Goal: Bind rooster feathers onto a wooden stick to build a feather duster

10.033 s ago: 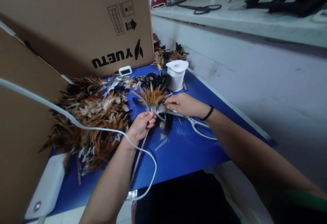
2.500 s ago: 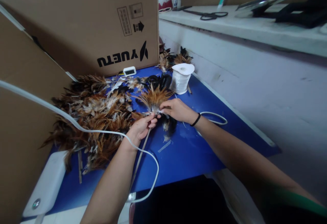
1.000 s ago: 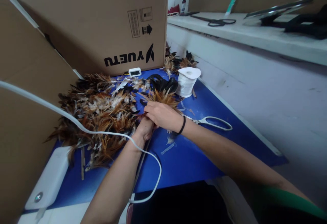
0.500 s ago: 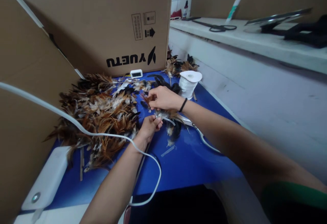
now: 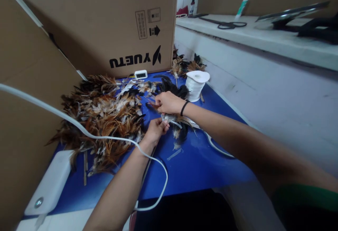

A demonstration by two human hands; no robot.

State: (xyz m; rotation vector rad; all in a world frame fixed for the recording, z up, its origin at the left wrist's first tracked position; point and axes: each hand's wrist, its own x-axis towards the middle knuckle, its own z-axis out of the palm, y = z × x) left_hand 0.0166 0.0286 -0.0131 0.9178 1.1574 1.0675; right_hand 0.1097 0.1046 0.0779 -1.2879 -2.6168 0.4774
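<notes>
Pinched between thumb and fingers of my left hand (image 5: pixel 157 128) is the pale base of a small feather bunch (image 5: pixel 170 118), with a strip of white ribbon (image 5: pixel 176 124) trailing to the right. Just above it, my right hand (image 5: pixel 169 103) has its fingers closed on a reddish-brown feather (image 5: pixel 152 105). A large pile of brown feathers (image 5: pixel 111 118) lies to the left of both hands. Behind my right hand are black feathers (image 5: pixel 173 87), and dark feathers (image 5: pixel 180 134) also lie below it. Scissors (image 5: pixel 218 148) rest partly under my right forearm.
A spool of white ribbon (image 5: pixel 195 87) stands at the back right, near a small white digital display (image 5: pixel 141 74). Cardboard (image 5: pixel 92 23) walls the back and left. A white cable (image 5: pixel 105 138) loops over my left forearm. Black scissors (image 5: pixel 229 24) lie on the ledge (image 5: pixel 264 36).
My right hand has shifted very slightly right and down with the feather. My left hand keeps its pinch in nearly the same place. The view has tilted slightly.
</notes>
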